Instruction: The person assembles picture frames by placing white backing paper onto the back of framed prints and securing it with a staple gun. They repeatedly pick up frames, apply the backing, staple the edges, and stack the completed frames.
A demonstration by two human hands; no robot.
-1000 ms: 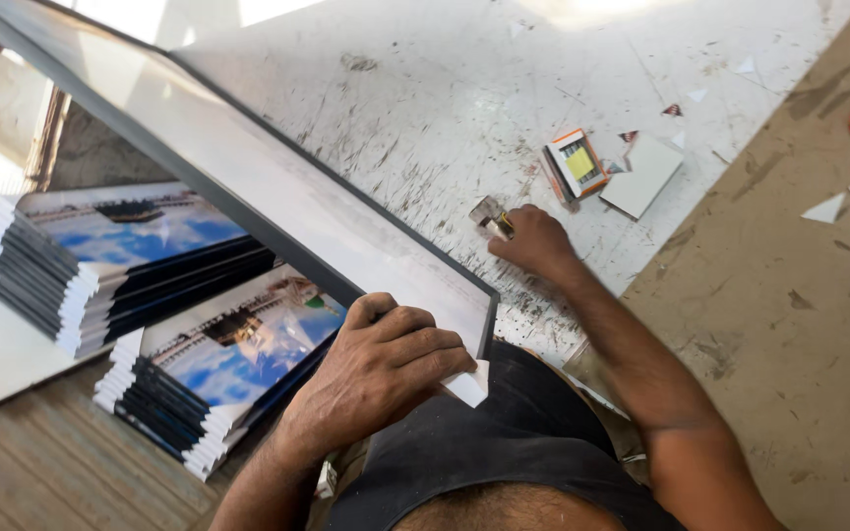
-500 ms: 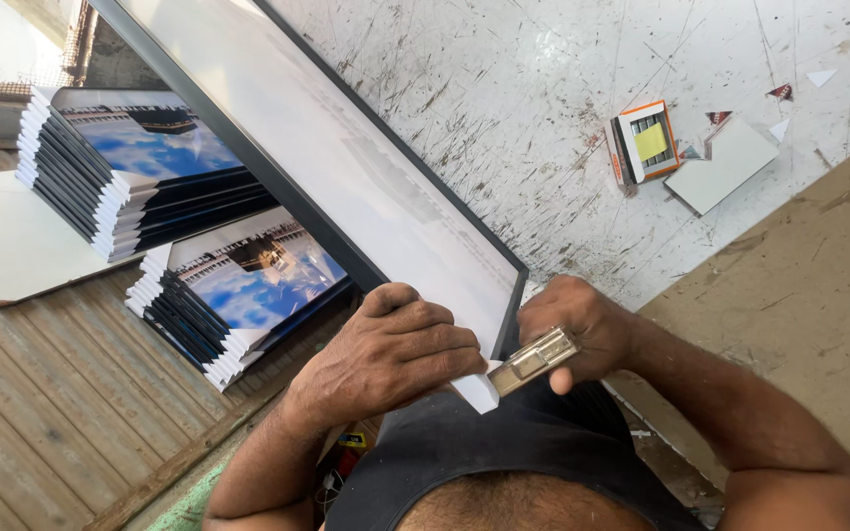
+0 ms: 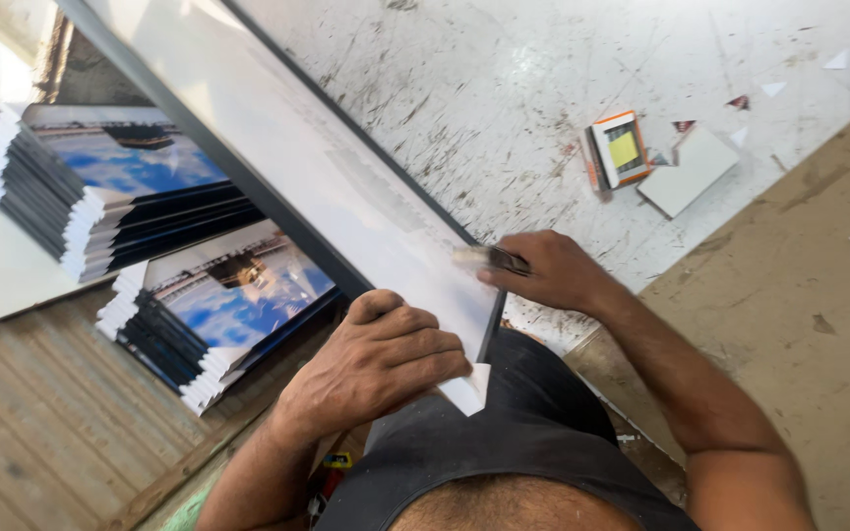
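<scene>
White, scratched bench: fills the upper field. Dark-edged white panel: runs from 11 o'clock to centre, near corner under left hand, grip clamped on it. Two stacks of sky-printed frames: at 9 o'clock. Right hand: grip closed on a small blurred tool pressed to the panel's edge. Small orange box: at 1 o'clock.

Bare forearms, bare hands, dark sleeveless top, no gloves, rings or watch
</scene>
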